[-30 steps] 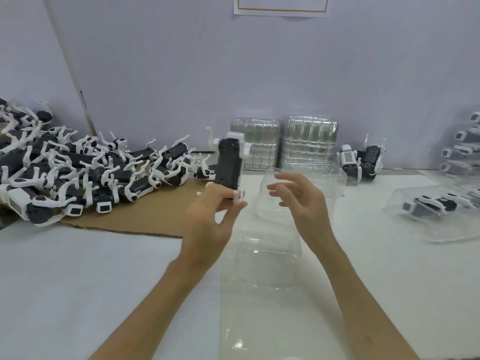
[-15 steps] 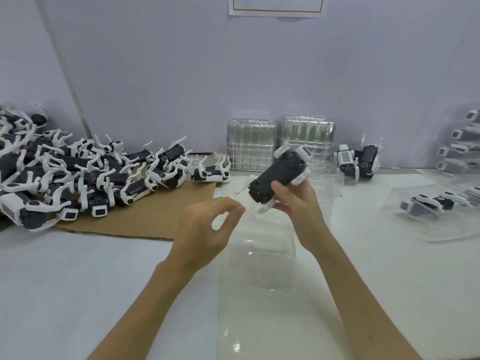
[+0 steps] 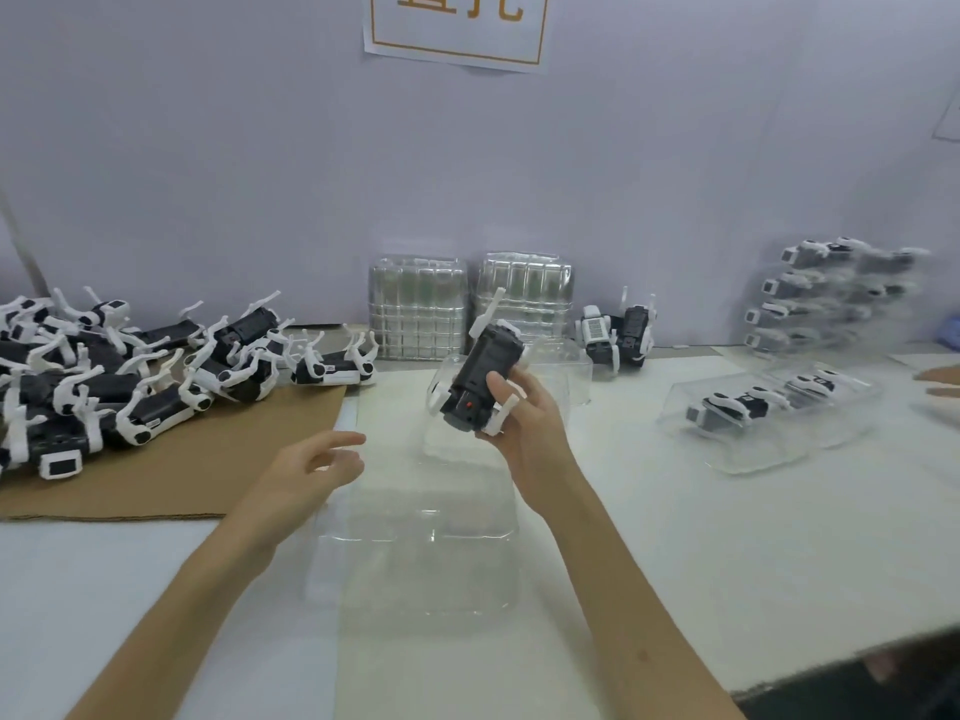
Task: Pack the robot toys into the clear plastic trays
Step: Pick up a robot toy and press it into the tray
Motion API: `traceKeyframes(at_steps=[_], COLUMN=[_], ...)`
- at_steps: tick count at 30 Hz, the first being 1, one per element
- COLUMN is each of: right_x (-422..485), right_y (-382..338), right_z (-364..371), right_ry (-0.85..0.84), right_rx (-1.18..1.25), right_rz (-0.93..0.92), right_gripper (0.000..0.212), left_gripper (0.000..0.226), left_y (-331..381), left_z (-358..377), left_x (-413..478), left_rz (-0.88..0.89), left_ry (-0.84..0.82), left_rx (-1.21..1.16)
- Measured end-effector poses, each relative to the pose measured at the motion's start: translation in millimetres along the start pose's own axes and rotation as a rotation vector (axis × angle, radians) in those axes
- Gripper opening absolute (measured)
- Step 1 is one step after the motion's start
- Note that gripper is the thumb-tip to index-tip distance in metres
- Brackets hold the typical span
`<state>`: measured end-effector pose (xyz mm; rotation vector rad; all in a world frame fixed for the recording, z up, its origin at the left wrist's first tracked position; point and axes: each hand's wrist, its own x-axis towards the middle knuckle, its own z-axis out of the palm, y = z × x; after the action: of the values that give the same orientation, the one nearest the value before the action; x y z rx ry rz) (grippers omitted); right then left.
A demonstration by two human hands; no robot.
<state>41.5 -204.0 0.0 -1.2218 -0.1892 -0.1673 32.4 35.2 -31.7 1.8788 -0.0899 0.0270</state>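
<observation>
The right hand [image 3: 524,439] grips a black-and-white robot toy [image 3: 485,384] by its lower end, tilted and raised over the far part of the clear plastic tray [image 3: 426,558] lying on the counter [image 3: 727,537]. The left hand [image 3: 306,475] hovers just left of the tray, fingers loosely curled and holding nothing. The likeliest trouble is the toy's thin white legs, which splay outward and could snag the tray's rim or sit crooked in a pocket. The tray also looks light, and no hand steadies it, so pressing the toy down might make it skid or tip. Its pockets are hard to make out through the glare. The counter is white. On its left a brown cardboard sheet [image 3: 208,470] carries a heap of toys [image 3: 130,376]. Two stacks of empty trays [image 3: 418,306] stand against the pale wall [image 3: 260,148], a packed tray [image 3: 769,413] lies to the right, and a paper notice [image 3: 457,28] hangs above.
</observation>
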Motion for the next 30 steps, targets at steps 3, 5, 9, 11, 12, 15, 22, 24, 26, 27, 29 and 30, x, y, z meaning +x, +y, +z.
traceKeyframes(at_steps=[3, 5, 9, 11, 12, 15, 22, 24, 26, 27, 29, 30], right_x=[-1, -1, 0, 0, 0, 0, -13, -15, -17, -17, -15, -14], right_y=[-2, -5, -9, -12, -14, -19, -36, -39, -41, -40, -38, -37], right_z=[-2, -3, -9, -11, -11, -6, 7, 8, 9, 9, 10, 9], right_ry=[-0.015, -0.016, -0.02, -0.061, -0.087, -0.133, -0.335, -0.389, -0.416, -0.42, -0.413, -0.413], right_rx=[0.015, 0.033, 0.026, -0.024, -0.059, -0.201, -0.609, -0.701, -0.772, -0.804, -0.871, -0.903], right_rz=[0.012, 0.009, -0.007, -0.028, -0.035, -0.035, -0.054, -0.047, -0.051, -0.059, -0.072, -0.067], right_gripper=[0.04, 0.039, 0.039, 0.039, 0.039, 0.039, 0.031, 0.034, 0.034, 0.034, 0.034, 0.034], left_gripper=[0.023, 0.023, 0.018, 0.016, 0.015, 0.015, 0.016, 0.019, 0.028, 0.031, 0.028, 0.024], left_y=[2, 4, 6, 6, 6, 5, 0, 0, 0, 0, -2, -3], left_z=[0, 0, 4, 7, 8, 13, 17, 17, 17, 18, 19, 20], left_x=[-1, -2, -5, -6, -7, -7, -3, -1, -4, -5, -4, -3], left_rz=[0.008, 0.006, 0.016, 0.033, 0.041, 0.053, 0.095, 0.119, 0.167, 0.179, 0.174, 0.166], left_ry=[0.0, 0.005, 0.004, 0.016, 0.027, 0.042, 0.044, 0.033, 0.024, 0.02, 0.022, 0.024], left_rx=[0.019, 0.024, 0.04, 0.052, 0.053, 0.062, 0.054, 0.087, 0.118, 0.114, 0.098, 0.088])
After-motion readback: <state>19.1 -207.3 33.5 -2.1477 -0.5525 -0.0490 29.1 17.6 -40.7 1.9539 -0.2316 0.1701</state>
